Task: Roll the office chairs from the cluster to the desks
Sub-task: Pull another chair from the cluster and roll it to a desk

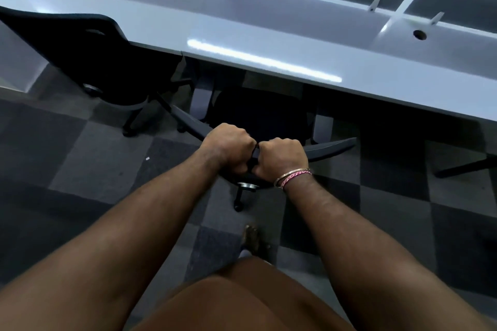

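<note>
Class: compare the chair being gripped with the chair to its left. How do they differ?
The gripped chair is held at its backrest top by the left hand and right hand; the left chair is untouched. The gripped chair's seat sits under the desk; the left chair's backrest stands before the desk edge. Both are dark, wheeled.

I can read no text, label, brand, number or sign anywhere in my view
</note>
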Demonstrator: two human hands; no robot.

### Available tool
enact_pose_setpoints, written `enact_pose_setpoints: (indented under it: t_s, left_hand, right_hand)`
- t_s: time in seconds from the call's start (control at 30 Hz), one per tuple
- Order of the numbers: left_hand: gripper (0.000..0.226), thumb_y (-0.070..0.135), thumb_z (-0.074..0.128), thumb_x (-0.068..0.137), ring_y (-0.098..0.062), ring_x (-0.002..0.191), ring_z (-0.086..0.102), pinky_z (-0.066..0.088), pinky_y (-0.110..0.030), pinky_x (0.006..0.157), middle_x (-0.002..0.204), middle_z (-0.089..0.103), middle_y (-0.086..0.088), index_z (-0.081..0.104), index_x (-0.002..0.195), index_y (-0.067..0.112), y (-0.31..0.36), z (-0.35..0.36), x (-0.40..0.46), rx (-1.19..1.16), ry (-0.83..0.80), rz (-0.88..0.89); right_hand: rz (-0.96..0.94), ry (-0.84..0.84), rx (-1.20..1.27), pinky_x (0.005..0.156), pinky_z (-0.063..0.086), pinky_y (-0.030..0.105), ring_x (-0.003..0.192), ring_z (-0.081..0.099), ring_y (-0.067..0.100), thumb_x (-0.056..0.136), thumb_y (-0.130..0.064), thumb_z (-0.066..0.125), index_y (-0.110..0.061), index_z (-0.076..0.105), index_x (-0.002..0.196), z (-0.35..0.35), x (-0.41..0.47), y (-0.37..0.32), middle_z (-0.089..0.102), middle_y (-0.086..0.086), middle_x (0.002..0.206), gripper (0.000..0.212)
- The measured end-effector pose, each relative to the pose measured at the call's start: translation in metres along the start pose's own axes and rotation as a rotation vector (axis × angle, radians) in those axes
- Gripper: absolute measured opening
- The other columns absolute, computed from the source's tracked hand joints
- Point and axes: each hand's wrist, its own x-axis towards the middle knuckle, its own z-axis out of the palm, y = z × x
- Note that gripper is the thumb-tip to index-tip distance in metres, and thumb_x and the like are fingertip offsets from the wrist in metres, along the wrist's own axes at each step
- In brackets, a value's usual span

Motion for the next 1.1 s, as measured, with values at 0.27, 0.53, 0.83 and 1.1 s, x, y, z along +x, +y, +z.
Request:
enact_pose_setpoints:
  t_s: [0.27,0.53,0.83,1.1]
  left_hand:
    - [0.021,0.048,0.058,0.081,-0.021,0.068,0.066,0.056,-0.037,0.063,0.079,0.068,0.006,0.065,0.08,0.028,-0.03,-0.006,0.043,-0.034,0.026,-0.027]
    - [0.023,0.049,0.057,0.08,-0.022,0.067,0.066,0.043,-0.032,0.056,0.079,0.069,0.005,0.055,0.074,0.027,-0.053,-0.012,0.085,-0.07,0.103,0.073]
    - [0.036,0.042,0.061,0.076,-0.025,0.065,0.065,0.039,-0.031,0.056,0.074,0.066,0.003,0.033,0.062,0.025,-0.078,-0.016,0.129,-0.094,0.13,0.095]
    - [0.032,0.04,0.06,0.077,-0.022,0.057,0.045,0.037,-0.031,0.057,0.074,0.064,0.004,0.035,0.064,0.024,-0.067,-0.033,0.193,-0.089,0.126,0.059]
  right_hand:
    - [-0.004,-0.007,-0.007,0.056,0.034,0.03,0.065,0.065,0.027,0.073,-0.05,0.059,-0.025,0.061,0.074,-0.005,0.052,0.023,0.066,-0.001,0.072,0.026]
    - [0.022,-0.035,-0.067,0.057,0.035,0.031,0.067,0.066,0.027,0.072,-0.057,0.062,-0.023,0.065,0.078,-0.01,0.088,0.047,0.068,0.0,0.075,0.034]
    - [0.061,-0.032,-0.059,0.056,0.033,0.031,0.063,0.065,0.029,0.07,-0.054,0.063,-0.022,0.063,0.074,-0.012,0.128,0.066,0.067,0.0,0.072,0.032]
    - [0.009,0.0,-0.06,0.056,0.033,0.03,0.066,0.066,0.029,0.069,-0.054,0.061,-0.021,0.064,0.073,-0.005,0.161,0.137,0.068,0.0,0.074,0.033]
